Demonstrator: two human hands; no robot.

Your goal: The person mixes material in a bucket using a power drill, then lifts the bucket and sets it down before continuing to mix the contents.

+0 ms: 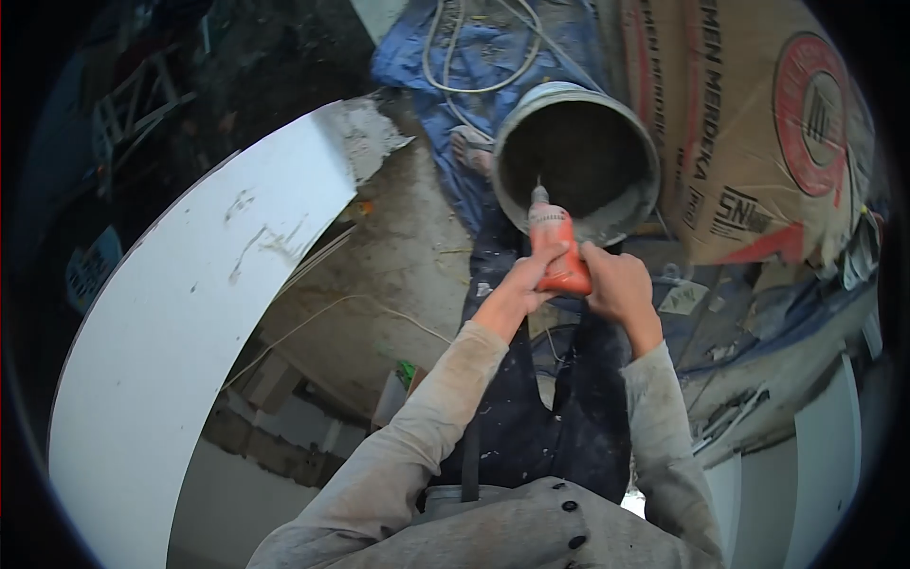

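Both of my hands are closed on an orange power drill (pixel 553 230), its chuck and bit pointing down into a round bucket (pixel 646 161). My left hand (pixel 527 280) wraps the drill's left side, and my right hand (pixel 617 287) grips it from the right. Dark grey mix (pixel 583 152) covers the inside of the bucket. How far the bit reaches into the mix cannot be made out. The bucket stands in front of my legs, close to one bare foot (pixel 471 150).
Brown paper cement bags (pixel 730 123) stand right of the bucket. A blue tarp (pixel 403 62) with a looped pale hose or cable (pixel 483 90) lies beyond it. A large white panel (pixel 209 237) curves along the left. A thin cord (pixel 379 303) crosses the dusty floor (pixel 398 242).
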